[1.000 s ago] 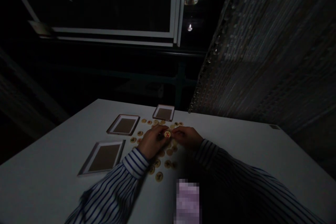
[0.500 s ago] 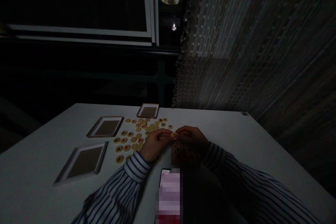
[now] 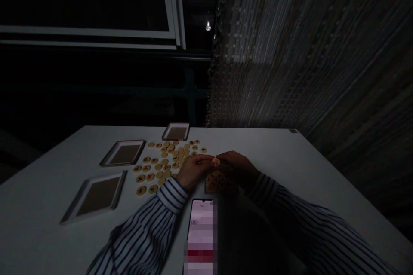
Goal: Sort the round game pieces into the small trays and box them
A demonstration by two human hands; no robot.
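A round xiangqi piece (image 3: 216, 162) with a red character is held up between the fingertips of my left hand (image 3: 192, 172) and my right hand (image 3: 238, 167). Both hands are closed, their fingers meeting at the piece. Just below them is a block of pieces with red characters (image 3: 213, 183), set close together in a shallow box whose far part my right hand and its shadow hide. Loose xiangqi pieces (image 3: 150, 177), some with black or red characters and some blank side up, are spread to the left, partly behind my left hand.
Three shallow rectangular trays, a near one (image 3: 100, 195), a middle one (image 3: 125, 154) and a far one (image 3: 176, 132), lie left of and beyond the pieces. A lit phone (image 3: 200, 223) lies in front of me on the white table (image 3: 277, 146). A bead curtain (image 3: 267, 73) hangs behind.
The view has shifted slightly. My hands remain together at the piece, now turned with its red character facing me, and more of the boxed pieces shows beneath them.
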